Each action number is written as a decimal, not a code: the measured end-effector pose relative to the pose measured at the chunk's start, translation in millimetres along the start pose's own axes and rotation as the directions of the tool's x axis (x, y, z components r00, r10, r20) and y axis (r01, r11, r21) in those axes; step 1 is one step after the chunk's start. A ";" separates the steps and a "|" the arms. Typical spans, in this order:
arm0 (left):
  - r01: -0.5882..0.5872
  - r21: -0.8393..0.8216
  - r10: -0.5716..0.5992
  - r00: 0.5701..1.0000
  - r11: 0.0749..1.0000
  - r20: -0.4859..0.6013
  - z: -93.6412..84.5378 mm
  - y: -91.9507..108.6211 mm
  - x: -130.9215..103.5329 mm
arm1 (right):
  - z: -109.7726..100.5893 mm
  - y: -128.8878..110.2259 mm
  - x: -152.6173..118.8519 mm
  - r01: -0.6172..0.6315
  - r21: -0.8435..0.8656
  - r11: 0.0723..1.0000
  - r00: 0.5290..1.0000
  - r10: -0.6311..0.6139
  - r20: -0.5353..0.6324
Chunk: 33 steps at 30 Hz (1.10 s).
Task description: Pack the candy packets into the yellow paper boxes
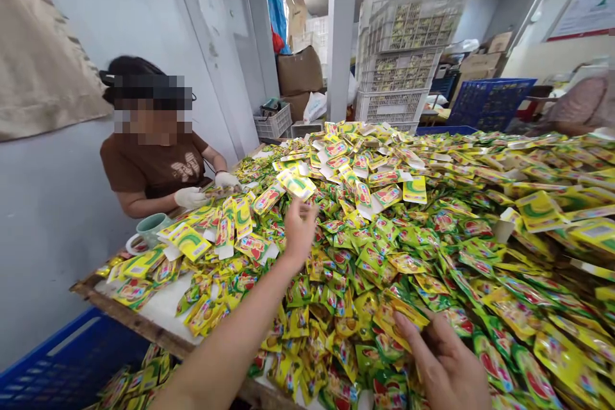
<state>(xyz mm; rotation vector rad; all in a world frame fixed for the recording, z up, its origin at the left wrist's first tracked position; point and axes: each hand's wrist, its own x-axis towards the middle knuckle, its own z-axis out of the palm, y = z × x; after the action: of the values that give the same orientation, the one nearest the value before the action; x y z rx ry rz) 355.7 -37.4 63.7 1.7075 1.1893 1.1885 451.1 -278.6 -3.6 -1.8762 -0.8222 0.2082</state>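
Observation:
My left hand [300, 234] is stretched out over the heap, its fingers bent and smeared by motion. Just beyond its fingertips is a small yellow carton [296, 184] with a green band; whether they touch is unclear. Low on the right, my right hand [451, 362] pinches a yellow sachet [394, 319] between thumb and fingers, above the pile. All around lie many green and yellow sachets [384, 250] with red fruit pictures. Flat yellow cartons [360, 182], several with open white flaps, are heaped on top behind my left hand.
Across the table's left corner sits a person [158, 160] in white gloves, hands at the heap. A pale green mug [152, 227] stands near the wooden table edge [139, 320]. Below is a blue crate [57, 359] with packets. Stacked white crates [389, 106] rise behind the table.

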 end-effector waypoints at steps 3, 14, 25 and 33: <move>0.125 0.106 -0.094 0.961 0.987 -0.260 1.0 -0.4 67.3 | 0.5 12.7 -6.4 -0.018 0.099 0.995 0.997 0.011 0.071; -0.288 0.293 0.345 0.924 0.911 -0.163 -1.5 -0.5 48.5 | -8.1 17.1 -33.2 -0.422 0.505 0.753 0.907 0.355 0.228; -0.558 0.297 0.305 0.741 0.775 0.598 -13.8 -26.1 -170.3 | -20.2 -36.0 -33.8 -0.026 0.485 0.874 0.970 0.139 -0.199; -0.497 0.430 0.310 0.845 0.754 0.436 7.6 -21.0 -210.3 | -20.5 -34.4 -32.0 0.201 -0.289 0.936 0.976 -0.167 0.138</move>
<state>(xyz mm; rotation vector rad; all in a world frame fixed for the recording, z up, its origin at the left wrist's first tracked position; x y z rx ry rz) 326.4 -231.1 -15.9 2.5877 0.9999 0.7683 421.8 -305.7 28.5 -2.0692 -1.1544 0.0729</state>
